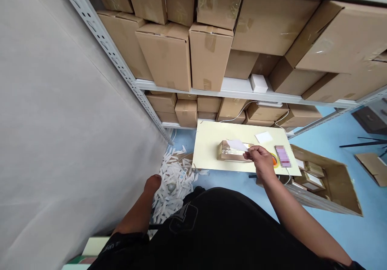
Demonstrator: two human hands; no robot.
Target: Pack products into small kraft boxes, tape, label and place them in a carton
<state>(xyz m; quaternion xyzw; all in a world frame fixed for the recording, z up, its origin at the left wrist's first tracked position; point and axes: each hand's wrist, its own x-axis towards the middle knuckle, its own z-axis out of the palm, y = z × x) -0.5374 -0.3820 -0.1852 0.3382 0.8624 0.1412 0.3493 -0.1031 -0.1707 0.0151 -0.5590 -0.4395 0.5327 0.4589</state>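
On the bench (pixel 208 149) lies a small box (pixel 231 152), with a paper label (pixel 237 144) on top of it. Right of the box are a tape roll (pixel 274 160) and a phone (pixel 282 156). Behind the bench stands the shelf (pixel 242 94) with cartons (pixel 169 56). Right of the bench, on the floor, is an open carton (pixel 332 181). Left of it lies a heap of paper strips (pixel 173 181).

Right hand (pixel 262 162) pinches a white label (pixel 238 144) over the small taped box (pixel 232 152) on the pale yellow table (pixel 208 145) — left hand (pixel 152 182) hangs low, above a heap of white paper strips (pixel 173 181). Beside the table, an open carton (pixel 335 181); behind — shelves of cardboard boxes (pixel 208 52).
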